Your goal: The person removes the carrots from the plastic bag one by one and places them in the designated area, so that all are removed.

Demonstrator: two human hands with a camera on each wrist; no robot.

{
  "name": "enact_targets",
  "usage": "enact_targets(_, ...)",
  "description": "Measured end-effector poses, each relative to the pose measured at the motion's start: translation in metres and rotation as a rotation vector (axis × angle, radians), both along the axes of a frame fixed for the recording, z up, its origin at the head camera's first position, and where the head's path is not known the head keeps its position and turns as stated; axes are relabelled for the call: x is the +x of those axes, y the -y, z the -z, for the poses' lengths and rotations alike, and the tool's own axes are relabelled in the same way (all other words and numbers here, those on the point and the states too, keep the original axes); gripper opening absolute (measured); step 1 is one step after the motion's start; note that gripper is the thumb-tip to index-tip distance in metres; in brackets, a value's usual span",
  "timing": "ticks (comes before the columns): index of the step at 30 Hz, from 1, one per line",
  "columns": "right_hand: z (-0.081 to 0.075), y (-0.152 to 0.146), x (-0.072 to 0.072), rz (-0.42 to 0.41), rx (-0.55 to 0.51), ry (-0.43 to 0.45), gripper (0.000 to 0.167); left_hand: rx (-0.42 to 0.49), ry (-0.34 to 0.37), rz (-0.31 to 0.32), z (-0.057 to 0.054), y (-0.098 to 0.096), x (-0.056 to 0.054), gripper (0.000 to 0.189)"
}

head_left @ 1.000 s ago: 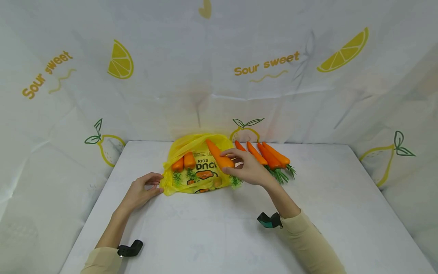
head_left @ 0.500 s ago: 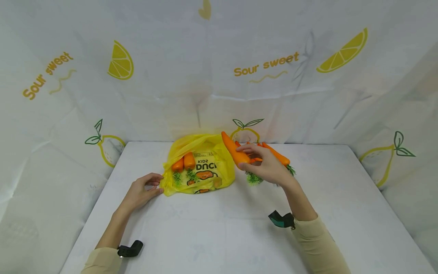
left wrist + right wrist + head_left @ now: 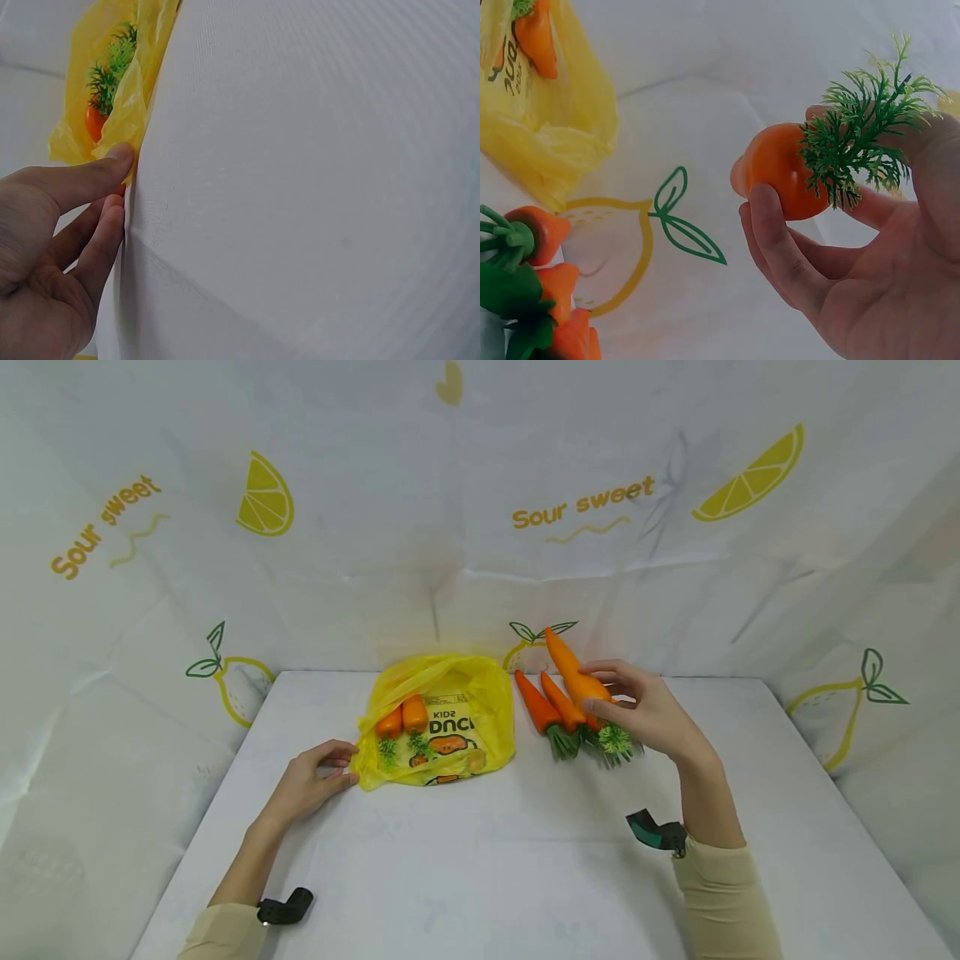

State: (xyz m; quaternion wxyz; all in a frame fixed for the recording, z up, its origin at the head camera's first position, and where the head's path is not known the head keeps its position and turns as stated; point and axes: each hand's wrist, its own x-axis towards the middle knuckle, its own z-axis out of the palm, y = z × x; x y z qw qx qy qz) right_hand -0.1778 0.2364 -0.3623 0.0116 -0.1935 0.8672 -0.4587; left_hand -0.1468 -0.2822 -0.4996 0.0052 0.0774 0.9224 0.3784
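My right hand (image 3: 652,708) holds an orange carrot (image 3: 570,668) with green leaves above a group of other carrots (image 3: 534,703). The right wrist view shows the held carrot (image 3: 787,169) from its leafy end, with fingers round its thick body. A yellow plastic bag (image 3: 495,714) lies with its mouth toward me. Inside, two carrots (image 3: 414,714) with leafy tops rest side by side on the left. My left hand (image 3: 313,779) pinches the bag's left edge. In the left wrist view its thumb (image 3: 112,165) presses on the yellow film, and the fingertips are partly hidden beneath.
The white table (image 3: 465,877) meets a white cloth backdrop (image 3: 420,527) printed with lemons and lettering just behind the bag. The loose carrots lie to the bag's right, near the table's back edge, partly covered by the held carrot.
My right hand has carried the carrot from over the bag's mouth rightward to above the loose carrots. The left hand and the bag have stayed in place.
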Motion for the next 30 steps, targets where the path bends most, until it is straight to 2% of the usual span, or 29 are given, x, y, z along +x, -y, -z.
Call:
enact_targets(15,-0.003,-0.048,0.006,0.083,0.037,-0.011,0.044,-0.002,0.011,-0.005,0.001,0.0,0.0,0.042)
enact_targets(30,0.012,-0.091,0.002,0.142,0.098,0.02,0.045,0.012,0.013,0.0,0.0,0.001,0.0,0.042)
